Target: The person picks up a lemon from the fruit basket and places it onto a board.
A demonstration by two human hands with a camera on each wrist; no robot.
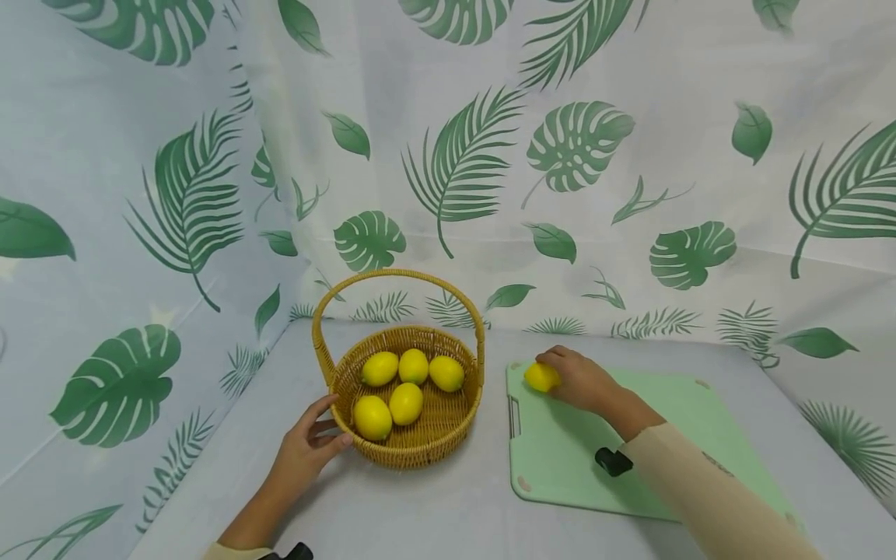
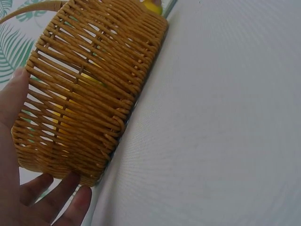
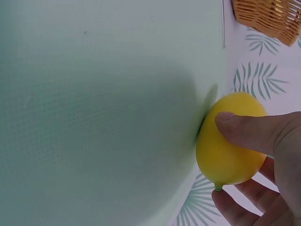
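Observation:
In the head view, a round wicker basket [image 1: 434, 449] with a tall arched handle holds several yellow lemons [image 1: 373, 418]. My left hand [image 1: 302, 451] rests against the basket's left side, thumb and fingers spread along the outer wall. Close up in the left wrist view, the thumb [image 2: 16, 94] touches the wickerwork and the other fingers lie by the lower end. My right hand [image 1: 577, 381] grips one lemon [image 1: 542, 377] at the back left corner of a light green cutting board [image 1: 581, 467]. Seen from the right wrist, this lemon [image 3: 230, 141] has a small green stem tip and sits at the board's surface.
Basket and board stand side by side on a pale table cloth [image 1: 420, 513], a strip of cloth between them. A slotted grip [image 1: 514, 418] is on the board's left edge. Leaf-printed white curtains [image 1: 476, 210] close off the back and left.

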